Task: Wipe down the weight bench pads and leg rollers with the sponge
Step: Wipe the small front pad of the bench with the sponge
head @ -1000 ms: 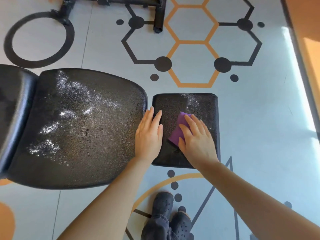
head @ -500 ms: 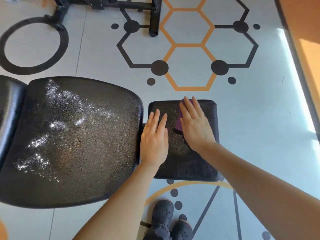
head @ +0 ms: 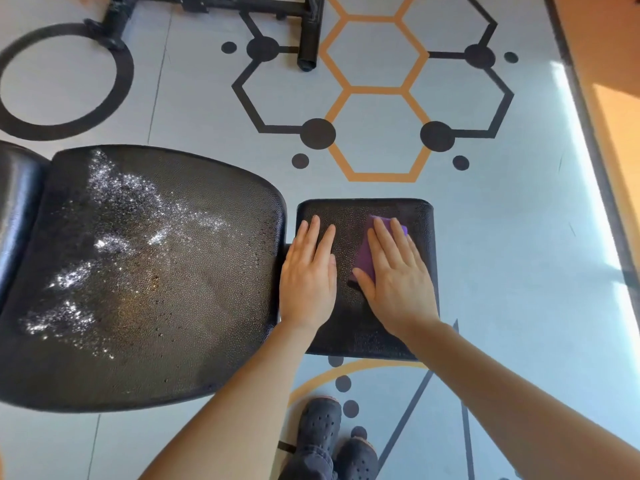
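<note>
Pebbled, glossy black vinyl bench pads [head: 145, 271], soft matt purple sponge [head: 365, 261].

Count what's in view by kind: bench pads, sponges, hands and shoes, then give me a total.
Bench pads: 3 (back pad, large pad, small pad)
Sponges: 1 (purple sponge)
Hands: 2 (left hand, right hand)
Shoes: 2 (shoes)
Total: 8

No readable text, labels, brands or numbers anywhere (floor [head: 502, 237] shows patterns only).

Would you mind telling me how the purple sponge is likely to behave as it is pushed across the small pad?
The purple sponge probably compresses easily, since the right hand lies flat over it. It looks thin, so likely light. On the pebbled small pad it may drag rather than slide.
</note>
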`<act>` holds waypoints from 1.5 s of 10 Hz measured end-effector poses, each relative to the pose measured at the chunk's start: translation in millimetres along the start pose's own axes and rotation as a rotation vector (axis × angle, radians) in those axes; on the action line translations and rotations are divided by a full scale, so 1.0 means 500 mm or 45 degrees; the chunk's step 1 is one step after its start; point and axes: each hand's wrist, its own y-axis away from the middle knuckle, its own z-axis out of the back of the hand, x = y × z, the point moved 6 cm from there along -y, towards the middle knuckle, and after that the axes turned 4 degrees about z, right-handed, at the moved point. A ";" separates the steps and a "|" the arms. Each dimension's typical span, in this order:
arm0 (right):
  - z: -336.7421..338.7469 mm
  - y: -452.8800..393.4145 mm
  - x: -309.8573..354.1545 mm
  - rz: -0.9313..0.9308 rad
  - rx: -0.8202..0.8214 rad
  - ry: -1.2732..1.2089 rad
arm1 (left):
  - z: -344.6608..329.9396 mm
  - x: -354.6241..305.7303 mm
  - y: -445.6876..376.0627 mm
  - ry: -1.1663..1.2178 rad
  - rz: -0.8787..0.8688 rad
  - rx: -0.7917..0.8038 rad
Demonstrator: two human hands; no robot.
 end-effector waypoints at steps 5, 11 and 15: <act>-0.005 0.007 0.012 -0.097 -0.117 -0.004 | -0.001 0.002 0.000 -0.007 -0.011 -0.026; -0.001 -0.045 -0.041 -0.188 -0.110 0.008 | -0.003 0.002 -0.001 -0.018 -0.021 -0.026; 0.007 0.019 -0.045 -0.228 -0.156 -0.007 | 0.000 -0.001 -0.001 -0.029 -0.018 -0.035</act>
